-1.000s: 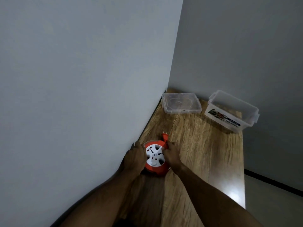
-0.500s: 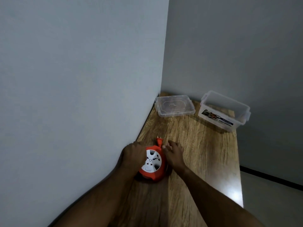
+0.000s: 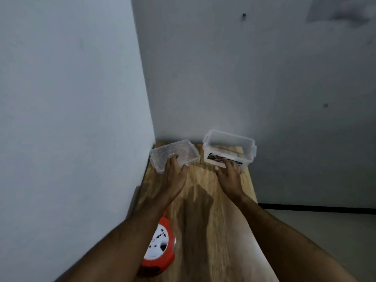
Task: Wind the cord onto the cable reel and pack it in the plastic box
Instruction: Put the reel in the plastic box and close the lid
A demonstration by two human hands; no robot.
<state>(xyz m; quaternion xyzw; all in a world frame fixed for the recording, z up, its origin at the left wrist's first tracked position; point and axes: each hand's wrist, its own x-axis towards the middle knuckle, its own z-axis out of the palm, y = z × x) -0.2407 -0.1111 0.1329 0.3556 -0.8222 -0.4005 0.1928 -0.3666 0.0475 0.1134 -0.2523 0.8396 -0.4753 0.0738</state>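
Cable reel: the round orange plastic cable reel with a white socket face (image 3: 158,246) lies flat at the near left edge of the wooden worktop (image 3: 213,231), close to the wall and partly under your left forearm. No loose cord shows, so winding looks finished; packing is not yet done.
Reel handling: judged rigid, moderately heavy for its size, with a smooth rim that may slip. Take it across the rim, fingers on one side and thumb on the other, not by the socket face.
Lid: the clear rectangular plastic lid (image 3: 162,157) lies flat at the far left corner of the worktop, against the wall.
Left hand: your left hand (image 3: 175,171) is at the lid's near edge with the fingers laid over it. Whether they hold the lid or only rest on it cannot be told.
Right hand: your right hand (image 3: 230,174) is released, fingers spread and fairly straight, fingertips at the near wall of the box. Nothing is grasped.
Box: the clear rectangular plastic box with a printed label (image 3: 242,143) stands upright and open at the far right corner, just beside the lid. It looks light and likely to slide if pushed.
Relation: the reel is well apart from both hands, behind them at the near edge, and neither touches it.
Risk: your left forearm passes directly over the reel.
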